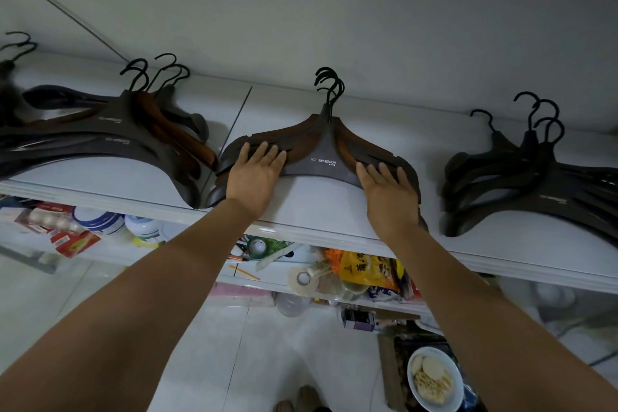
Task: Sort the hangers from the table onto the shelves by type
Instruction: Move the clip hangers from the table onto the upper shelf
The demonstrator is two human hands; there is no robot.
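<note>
Middle hanger stack (322, 160) on top shelf (321, 207), hooks toward 12 o'clock. Left hand (255, 174) and right hand (389, 191) rest flat on it, fingers straight, grasping nothing. Left pile (117, 140) at 9 o'clock, right pile (521, 184) at 3 o'clock

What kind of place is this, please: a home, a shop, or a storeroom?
Probably a storeroom or the back of a clothes shop; I cannot be sure. The white top shelf holds several piles of branded hangers; the shelf below is crowded with a tape roll and a yellow snack bag.
</note>
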